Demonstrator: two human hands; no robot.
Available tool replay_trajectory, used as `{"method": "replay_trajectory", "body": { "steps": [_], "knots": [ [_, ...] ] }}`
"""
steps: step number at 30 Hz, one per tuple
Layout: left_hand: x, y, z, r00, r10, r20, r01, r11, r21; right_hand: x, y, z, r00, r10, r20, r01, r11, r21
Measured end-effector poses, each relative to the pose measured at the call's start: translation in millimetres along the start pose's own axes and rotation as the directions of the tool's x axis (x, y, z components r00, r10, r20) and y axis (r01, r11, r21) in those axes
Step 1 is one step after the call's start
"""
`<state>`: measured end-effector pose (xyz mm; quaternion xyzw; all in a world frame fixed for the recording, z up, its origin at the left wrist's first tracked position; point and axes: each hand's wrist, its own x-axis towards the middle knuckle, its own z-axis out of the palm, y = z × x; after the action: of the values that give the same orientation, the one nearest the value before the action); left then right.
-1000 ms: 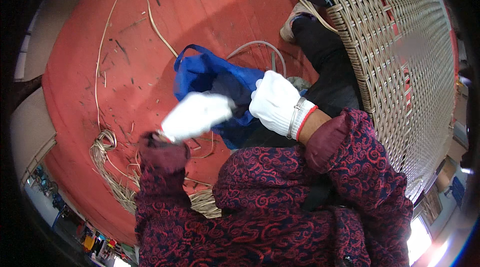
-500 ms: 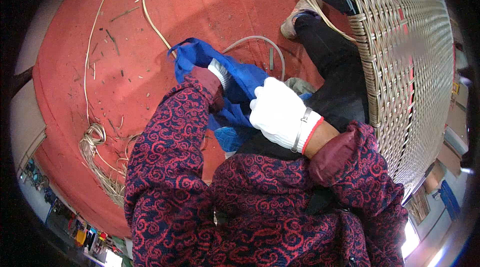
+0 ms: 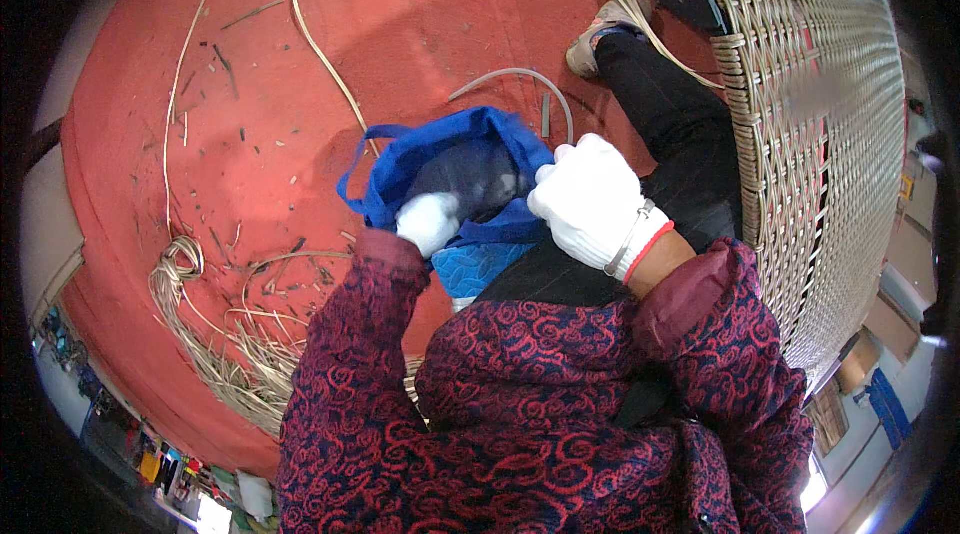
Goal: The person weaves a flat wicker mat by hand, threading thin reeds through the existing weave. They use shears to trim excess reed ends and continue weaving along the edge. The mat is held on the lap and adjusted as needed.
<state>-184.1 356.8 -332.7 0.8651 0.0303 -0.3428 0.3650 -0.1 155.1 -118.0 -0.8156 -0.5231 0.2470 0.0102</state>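
A blue cloth bag with a strap handle lies with its mouth spread wide between my hands, its inside dark. My left hand, in a white knit glove, is at the near left of the mouth and reaches partly inside; its fingers are blurred and partly hidden. The white-gloved right hand is closed on the bag's right edge. Just below the bag shows a light blue patterned piece, apparently flat. My dark-trousered leg stretches away behind the right hand.
At the right stands a large woven rattan panel with a dark end piece. Long cane strands run to it. On the red floor covering lie a coiled bundle of cane, a curved pale tube and scattered scraps.
My left hand, mostly covered by the bag before, has drawn back toward me and shows now. The bag's mouth has opened wide. The right hand has shifted slightly right, still on the bag.
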Motion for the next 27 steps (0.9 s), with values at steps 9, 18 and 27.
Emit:
{"method": "replay_trajectory", "body": {
  "steps": [9,18,27],
  "knots": [
    [-36.8,46.4,-8.0,0.975,-0.129,0.182,0.105,0.985,0.137,-6.1,0.4,3.0,0.999,-0.031,-0.022,0.031,0.999,-0.025],
    [-27.8,51.1,-21.9,0.954,0.286,0.094,-0.298,0.852,0.430,-2.9,2.2,2.7,0.998,-0.064,-0.010,0.064,0.998,-0.022],
    [39.4,25.8,-30.5,0.836,0.252,0.487,-0.062,0.925,-0.374,-5.7,4.9,2.6,0.995,-0.077,-0.060,0.079,0.996,0.034]
  ]
}}
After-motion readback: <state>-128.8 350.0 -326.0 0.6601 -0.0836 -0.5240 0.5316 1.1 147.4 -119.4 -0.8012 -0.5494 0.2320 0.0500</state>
